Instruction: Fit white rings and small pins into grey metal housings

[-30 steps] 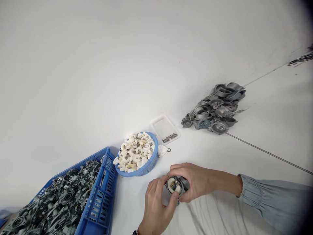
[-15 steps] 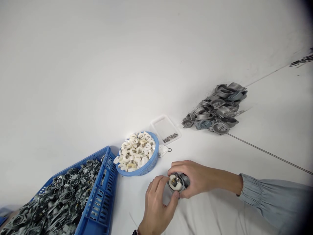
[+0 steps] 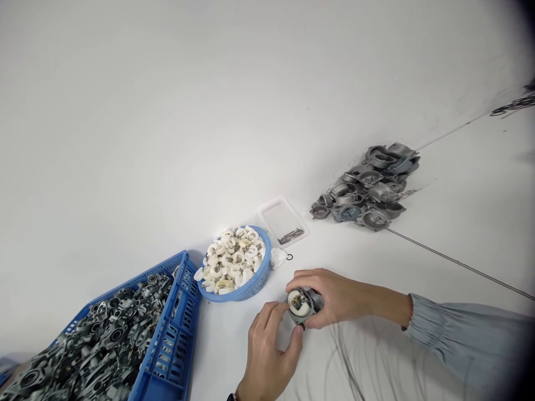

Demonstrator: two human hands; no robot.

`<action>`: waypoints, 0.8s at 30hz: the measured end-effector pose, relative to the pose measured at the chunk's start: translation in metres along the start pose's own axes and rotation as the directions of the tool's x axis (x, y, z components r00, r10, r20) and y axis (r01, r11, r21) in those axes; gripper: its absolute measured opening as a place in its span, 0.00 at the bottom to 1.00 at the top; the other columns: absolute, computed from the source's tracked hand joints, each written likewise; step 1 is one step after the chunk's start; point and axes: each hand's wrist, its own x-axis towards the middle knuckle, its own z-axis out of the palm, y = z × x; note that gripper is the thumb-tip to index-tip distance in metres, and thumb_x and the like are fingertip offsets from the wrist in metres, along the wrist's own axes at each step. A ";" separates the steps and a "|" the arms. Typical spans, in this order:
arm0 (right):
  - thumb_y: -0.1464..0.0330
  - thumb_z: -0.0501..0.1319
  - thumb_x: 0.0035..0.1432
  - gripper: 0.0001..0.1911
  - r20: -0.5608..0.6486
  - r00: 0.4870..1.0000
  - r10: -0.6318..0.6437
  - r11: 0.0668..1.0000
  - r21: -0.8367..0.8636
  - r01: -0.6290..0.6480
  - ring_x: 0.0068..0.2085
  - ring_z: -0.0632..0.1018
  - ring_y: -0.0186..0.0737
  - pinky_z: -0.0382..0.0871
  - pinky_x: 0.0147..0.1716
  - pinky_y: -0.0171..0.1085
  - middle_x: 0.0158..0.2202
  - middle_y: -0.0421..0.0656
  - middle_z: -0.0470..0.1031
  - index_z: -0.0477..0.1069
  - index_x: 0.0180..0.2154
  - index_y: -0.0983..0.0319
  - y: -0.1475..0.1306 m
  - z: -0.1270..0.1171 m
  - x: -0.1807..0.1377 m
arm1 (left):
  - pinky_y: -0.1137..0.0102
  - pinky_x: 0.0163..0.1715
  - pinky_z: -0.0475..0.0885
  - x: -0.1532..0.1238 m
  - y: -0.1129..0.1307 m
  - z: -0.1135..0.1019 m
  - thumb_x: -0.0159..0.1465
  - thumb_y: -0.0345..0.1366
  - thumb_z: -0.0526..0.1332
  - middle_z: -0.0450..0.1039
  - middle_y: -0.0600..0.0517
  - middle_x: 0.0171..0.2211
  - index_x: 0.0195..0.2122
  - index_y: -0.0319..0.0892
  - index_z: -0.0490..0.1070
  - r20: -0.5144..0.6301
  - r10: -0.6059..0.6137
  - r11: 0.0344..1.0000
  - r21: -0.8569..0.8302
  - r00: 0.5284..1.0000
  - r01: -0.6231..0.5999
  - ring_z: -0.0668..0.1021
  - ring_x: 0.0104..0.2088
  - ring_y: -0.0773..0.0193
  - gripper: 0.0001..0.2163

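Observation:
My right hand (image 3: 321, 295) grips a grey metal carburetor (image 3: 297, 319) from its right side, fingers over the far edge and thumb along the near one. The carburetor's open face is turned up toward me, with a white ring-shaped float (image 3: 294, 298) seated in it and small brass parts at the middle. My left hand (image 3: 270, 351) has its index fingertip at the left rim and its thumb at the lower edge, closed lightly about the carburetor. The underside and right part of the carburetor are hidden by my right hand.
A blue basket (image 3: 261, 277) of white floats stands left of centre, beside a blue crate (image 3: 184, 323) of carburetor bodies. A white tray (image 3: 271, 214) holds thin metal pins. Grey metal bowls (image 3: 370, 178) lie piled at the right, near a thin rod (image 3: 455, 260). A black ring (image 3: 290, 257) lies near the basket.
My right hand has shifted slightly up and tilted the carburetor, so more of the white float and the lower rim shows. My left hand stays nearly in place.

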 end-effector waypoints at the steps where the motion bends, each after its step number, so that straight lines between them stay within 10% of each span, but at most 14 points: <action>1: 0.66 0.78 0.43 0.26 -0.001 1.000 -0.007 1.000 0.000 0.007 0.42 0.77 0.44 0.67 0.40 0.37 0.43 0.39 0.77 0.79 0.47 0.56 0.001 0.000 0.000 | 0.62 0.39 0.79 0.000 0.000 0.000 0.73 0.33 0.58 0.78 0.47 0.44 0.54 0.45 0.71 0.005 -0.001 1.000 -0.001 1.000 0.001 0.81 0.39 0.56 0.10; 24: 0.64 0.77 0.47 0.27 -0.050 0.998 -0.023 0.999 -0.049 0.020 0.42 0.78 0.44 0.67 0.40 0.37 0.43 0.41 0.77 0.78 0.50 0.58 0.005 -0.012 0.002 | 0.62 0.36 0.80 -0.004 -0.001 0.002 0.74 0.34 0.58 0.79 0.47 0.46 0.55 0.48 0.71 0.031 0.001 0.999 0.040 1.000 -0.002 0.82 0.37 0.57 0.11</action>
